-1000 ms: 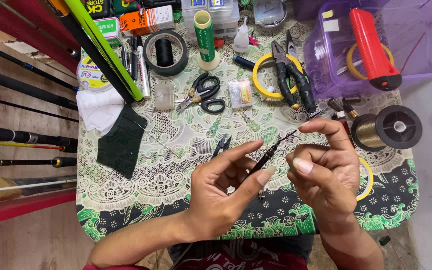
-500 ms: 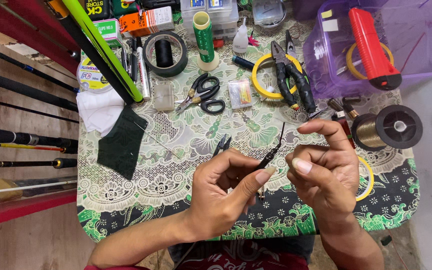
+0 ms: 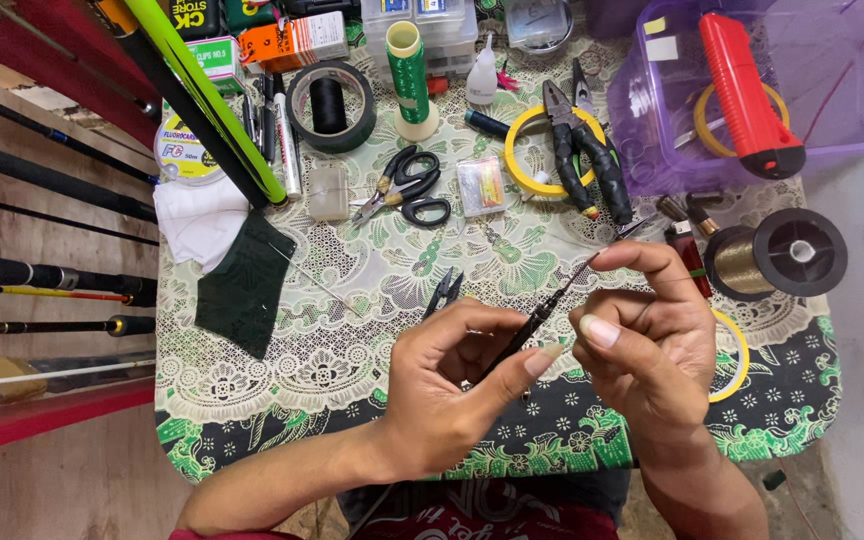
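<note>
Cluttered patterned tablecloth [image 3: 352,300] below: a thin dark rod [image 3: 537,318] runs diagonally, lower-left to upper-right, pinched near its lower end by the left hand [image 3: 447,390] and near its tip by the right hand [image 3: 647,335], both closed, equally near.

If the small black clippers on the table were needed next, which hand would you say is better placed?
Probably the left hand: the clippers lie just beyond its fingers, while the right hand pinches the thin rod's tip.
</note>
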